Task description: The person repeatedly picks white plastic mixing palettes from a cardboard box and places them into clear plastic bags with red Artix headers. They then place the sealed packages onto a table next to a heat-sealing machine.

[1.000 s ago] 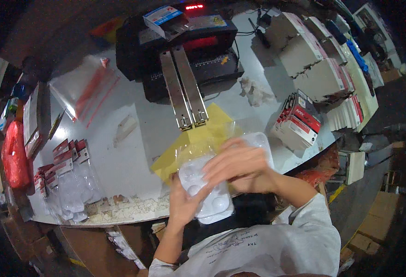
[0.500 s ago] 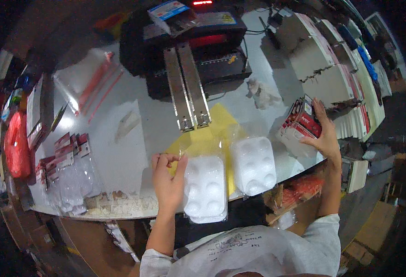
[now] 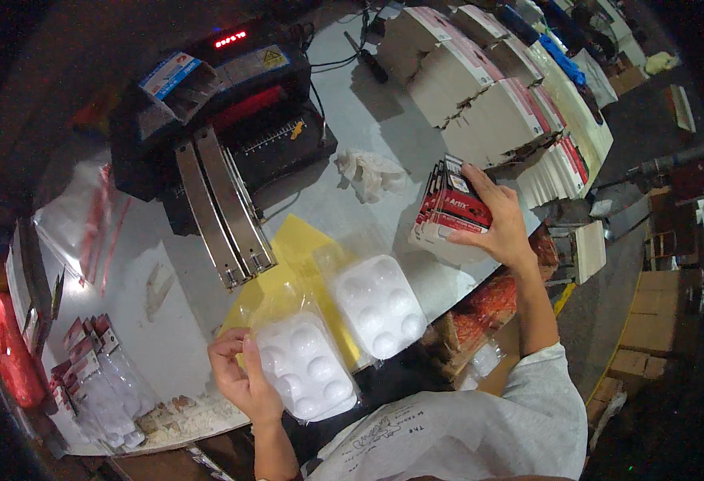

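Observation:
My left hand (image 3: 244, 375) is closed with thumb and fingers at the edge of a clear plastic bag, beside the white paint palette (image 3: 305, 365) inside it; the exact pinch is partly hidden. This palette has several round wells. To its right lies a second white palette (image 3: 380, 305), also in clear film. Over at the right, my right hand (image 3: 498, 220) grips a stack of red-and-black printed cards (image 3: 457, 210), its thumb on the front and fingers over the top. Clear plastic shows at the lower part of the stack.
A black sealing machine (image 3: 240, 104) with two metal rails (image 3: 219, 208) stands behind a yellow sheet (image 3: 300, 244). Crumpled film (image 3: 372, 172) lies beside it. Stacked white cartons (image 3: 464, 88) line the far right. Several carded clear packs (image 3: 99, 381) and a red bag (image 3: 14, 349) are at left.
The view has turned and shifted, so the machine and table now sit further left. My right hand still grips the card stack, and my left hand stays at the near palette's bag.

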{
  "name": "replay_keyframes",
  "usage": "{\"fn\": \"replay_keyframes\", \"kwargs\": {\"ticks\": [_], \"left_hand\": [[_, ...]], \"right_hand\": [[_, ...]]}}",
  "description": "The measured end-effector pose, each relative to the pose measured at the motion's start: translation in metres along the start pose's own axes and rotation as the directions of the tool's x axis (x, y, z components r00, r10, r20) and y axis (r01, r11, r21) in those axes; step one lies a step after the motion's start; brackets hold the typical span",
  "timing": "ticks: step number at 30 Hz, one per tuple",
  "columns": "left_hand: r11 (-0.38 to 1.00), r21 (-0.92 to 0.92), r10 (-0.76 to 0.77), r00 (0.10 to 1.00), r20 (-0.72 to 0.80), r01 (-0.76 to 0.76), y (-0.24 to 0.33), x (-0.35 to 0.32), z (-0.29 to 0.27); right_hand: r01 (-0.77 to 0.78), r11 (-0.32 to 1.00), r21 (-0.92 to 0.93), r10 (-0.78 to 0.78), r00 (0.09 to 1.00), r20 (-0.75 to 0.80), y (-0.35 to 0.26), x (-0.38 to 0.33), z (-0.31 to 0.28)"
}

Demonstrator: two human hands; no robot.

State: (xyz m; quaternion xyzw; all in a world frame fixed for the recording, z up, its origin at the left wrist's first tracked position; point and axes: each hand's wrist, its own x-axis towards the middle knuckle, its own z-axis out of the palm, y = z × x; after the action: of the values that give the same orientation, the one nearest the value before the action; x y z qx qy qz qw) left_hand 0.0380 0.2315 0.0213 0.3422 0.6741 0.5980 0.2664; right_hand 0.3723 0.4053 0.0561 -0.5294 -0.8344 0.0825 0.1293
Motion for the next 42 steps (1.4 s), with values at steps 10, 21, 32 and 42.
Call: {"fn": "replay_keyframes", "kwargs": {"ticks": [10,21,32,42], "left_hand": [[0.732,-0.430,-0.387,0.842,0.376,0.529,0.036,-0.013,-0.002],[0.951,-0.044,-0.281,0.914,0.292,0.307,0.040,-0.016,-0.010],[0.991,0.106,-0.105,0.966,0.238,0.081,0.032,-0.018,-0.012],[0.942,-0.175,-0.289,0.957,0.023,0.288,0.012,-0.017,-0.012]], "right_hand": [[-0.251,0.728,0.638,0.430,0.892,-0.139,-0.091,-0.011,-0.020],[-0.224,0.693,0.686,-0.201,0.853,0.482,-0.197,0.041,0.011],[0.097,0.735,0.671,-0.374,0.883,0.282,-0.189,0.040,0.017],[-0.623,0.412,0.666,-0.196,0.652,0.732,-0.162,0.020,0.032]]}}
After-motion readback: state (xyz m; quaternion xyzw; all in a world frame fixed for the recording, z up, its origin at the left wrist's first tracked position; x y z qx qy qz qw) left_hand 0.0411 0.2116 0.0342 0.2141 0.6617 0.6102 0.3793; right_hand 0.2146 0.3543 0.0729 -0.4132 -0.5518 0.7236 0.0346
